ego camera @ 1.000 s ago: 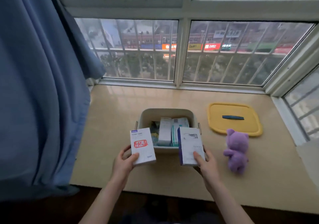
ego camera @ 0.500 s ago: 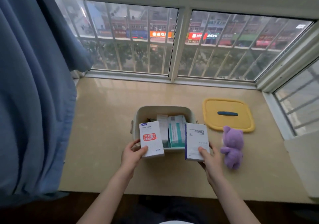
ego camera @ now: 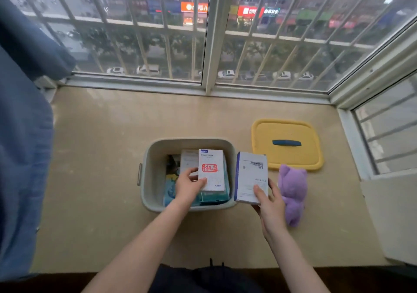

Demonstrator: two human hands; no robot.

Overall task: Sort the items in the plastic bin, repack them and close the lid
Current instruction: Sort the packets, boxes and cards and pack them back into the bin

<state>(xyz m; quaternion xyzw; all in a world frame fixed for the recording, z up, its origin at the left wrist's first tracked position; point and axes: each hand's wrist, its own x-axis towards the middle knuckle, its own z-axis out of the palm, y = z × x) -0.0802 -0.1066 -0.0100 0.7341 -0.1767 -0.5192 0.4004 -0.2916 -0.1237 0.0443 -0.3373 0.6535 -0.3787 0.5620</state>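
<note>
While the lidless pale grey plastic bin (ego camera: 146, 180) stands near the front of the beige window ledge (ego camera: 101, 157), both hands hold cartons at it. The left hand (ego camera: 188, 186) grasps a white rectangular carton with a red seal mark (ego camera: 211, 170) by its lower left edge, thumb on the printed face and fingers behind it. This carton is upright to the camera and sits over the bin's interior, above the contents. The right hand (ego camera: 269, 202) grasps a white rectangular carton with a dark blue spine (ego camera: 251, 176) at its lower end, thumb on the face. That carton is held just outside the bin's right wall, overlapping it slightly in the view. Whether either carton touches the bin cannot be told.

Inside the bin lie a further white box (ego camera: 188, 159), teal packets (ego camera: 214, 196) toward the near wall, and darker items along the left side that are too dim to name.

A yellow rounded-square plastic lid (ego camera: 304, 157) with a dark blue handle (ego camera: 286, 143) lies flat on the ledge, right of and behind the bin, apart from it. A purple plush toy (ego camera: 292, 191) lies just in front of the lid, beside the right hand. A blue curtain (ego camera: 22, 157) hangs at the left; a barred window (ego camera: 207, 33) runs behind the ledge.
</note>
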